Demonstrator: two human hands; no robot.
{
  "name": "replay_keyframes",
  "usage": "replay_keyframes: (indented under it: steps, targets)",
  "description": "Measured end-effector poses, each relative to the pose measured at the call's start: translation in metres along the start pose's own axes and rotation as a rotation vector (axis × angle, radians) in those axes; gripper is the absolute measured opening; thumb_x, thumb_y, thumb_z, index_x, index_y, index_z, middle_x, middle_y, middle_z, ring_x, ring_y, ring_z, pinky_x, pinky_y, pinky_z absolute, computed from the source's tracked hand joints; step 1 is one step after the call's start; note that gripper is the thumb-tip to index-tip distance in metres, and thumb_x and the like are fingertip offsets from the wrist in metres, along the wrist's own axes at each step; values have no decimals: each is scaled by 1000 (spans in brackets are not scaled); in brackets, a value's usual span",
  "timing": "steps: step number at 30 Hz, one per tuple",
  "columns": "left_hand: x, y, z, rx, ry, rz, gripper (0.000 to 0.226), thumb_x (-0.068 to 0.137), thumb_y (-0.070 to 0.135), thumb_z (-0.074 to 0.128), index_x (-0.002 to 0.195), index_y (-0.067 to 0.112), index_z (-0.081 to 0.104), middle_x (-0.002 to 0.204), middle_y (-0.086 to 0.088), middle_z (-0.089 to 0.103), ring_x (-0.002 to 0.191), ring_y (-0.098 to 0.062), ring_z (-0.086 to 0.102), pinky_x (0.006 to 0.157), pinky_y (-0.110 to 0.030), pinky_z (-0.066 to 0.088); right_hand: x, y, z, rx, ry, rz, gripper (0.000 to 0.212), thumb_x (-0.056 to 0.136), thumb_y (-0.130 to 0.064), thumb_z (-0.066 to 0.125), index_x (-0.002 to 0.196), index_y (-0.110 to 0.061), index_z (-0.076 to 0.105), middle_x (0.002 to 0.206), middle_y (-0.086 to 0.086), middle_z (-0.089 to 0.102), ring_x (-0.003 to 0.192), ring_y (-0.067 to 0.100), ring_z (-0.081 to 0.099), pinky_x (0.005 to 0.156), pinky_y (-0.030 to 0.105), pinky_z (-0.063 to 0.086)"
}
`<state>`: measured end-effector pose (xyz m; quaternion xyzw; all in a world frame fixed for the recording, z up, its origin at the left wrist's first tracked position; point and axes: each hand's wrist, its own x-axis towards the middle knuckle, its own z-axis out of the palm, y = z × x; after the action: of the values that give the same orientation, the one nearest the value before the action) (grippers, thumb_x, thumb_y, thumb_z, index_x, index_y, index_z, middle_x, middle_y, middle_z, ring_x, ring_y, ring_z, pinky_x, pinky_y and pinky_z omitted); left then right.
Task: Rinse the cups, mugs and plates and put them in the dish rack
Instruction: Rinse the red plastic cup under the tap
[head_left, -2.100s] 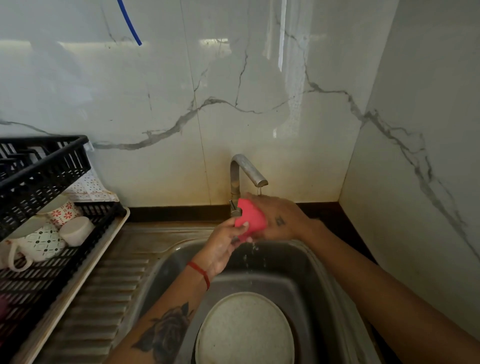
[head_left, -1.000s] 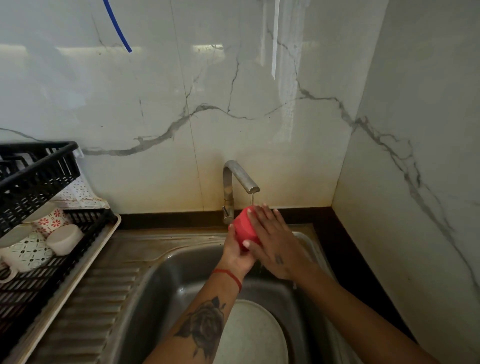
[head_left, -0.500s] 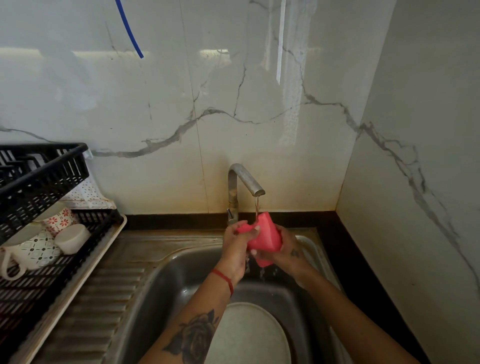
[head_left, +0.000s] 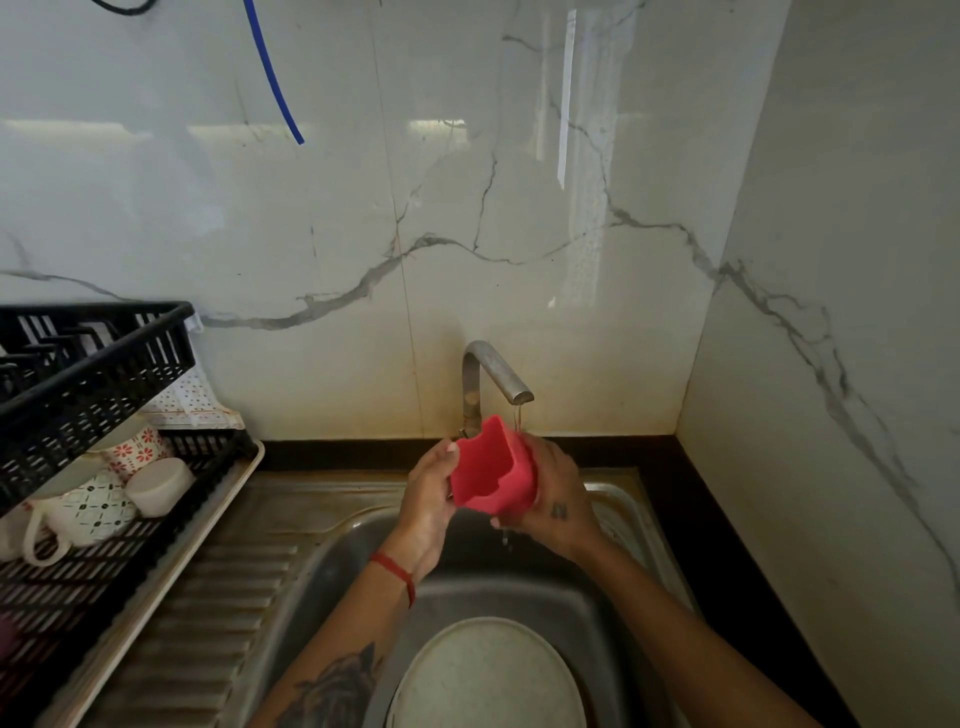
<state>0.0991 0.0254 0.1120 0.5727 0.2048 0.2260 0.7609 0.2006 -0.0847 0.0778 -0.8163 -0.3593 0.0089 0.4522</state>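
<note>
I hold a red cup (head_left: 488, 475) with a wavy rim over the sink, just under the tap (head_left: 493, 371). A thin stream of water runs from the spout onto its far edge. My left hand (head_left: 428, 496) grips the cup's left side, thumb at the rim. My right hand (head_left: 553, 493) wraps round its right side. The cup's mouth tilts toward me. A pale speckled plate (head_left: 488, 675) lies in the sink basin (head_left: 545, 587) below. The black dish rack (head_left: 93, 410) stands at the left with several patterned mugs (head_left: 85, 506) in its lower tier.
A ribbed steel drainboard (head_left: 208, 597) lies between the rack and the basin. The rack sits on a cream tray (head_left: 171, 561). Marble walls close the back and right side. A blue cord (head_left: 272, 73) hangs on the back wall.
Both hands have turned the red cup under the stream; its mouth now faces me. My right hand moved from the front of the cup to its right side.
</note>
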Motion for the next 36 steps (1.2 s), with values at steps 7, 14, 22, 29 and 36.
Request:
replay_keyframes:
  steps: [7, 14, 22, 29, 36]
  targets:
    - [3, 7, 22, 36, -154, -85, 30, 103, 29, 38, 114, 14, 62, 108, -6, 69, 104, -21, 65, 88, -31, 52, -2, 16, -21, 209, 93, 161, 90, 50, -24, 94, 126, -28, 46, 112, -9, 60, 105, 14, 60, 74, 21, 53]
    - [13, -20, 9, -156, 73, -344, 28, 103, 25, 38, 106, 6, 58, 100, -16, 66, 91, -27, 64, 77, -37, 53, -16, 6, -24, -316, -8, -49, 107, 61, -40, 85, 148, -26, 24, 145, 1, 33, 130, 20, 31, 99, 33, 35]
    - [38, -30, 37, -413, -25, -486, 26, 97, 34, 49, 110, 14, 59, 109, -21, 64, 102, -40, 59, 83, -57, 51, 12, -26, -61, -522, -85, -174, 93, 60, -47, 82, 137, -19, 38, 132, 0, 44, 112, 17, 44, 94, 30, 38]
    - [39, -47, 42, -522, -26, -566, 38, 94, 37, 46, 116, 8, 56, 114, -25, 63, 107, -41, 57, 86, -56, 50, 10, 0, -69, -287, -256, 245, 104, 60, -60, 79, 144, -21, 31, 133, 2, 45, 115, 22, 51, 93, 38, 48]
    - [38, -30, 29, -94, 37, -265, 38, 93, 35, 55, 121, 10, 56, 109, -9, 64, 98, -24, 60, 80, -36, 48, -17, 40, -34, 819, -254, 559, 88, 65, -27, 80, 141, -15, 38, 122, 3, 59, 109, 24, 60, 86, 34, 55]
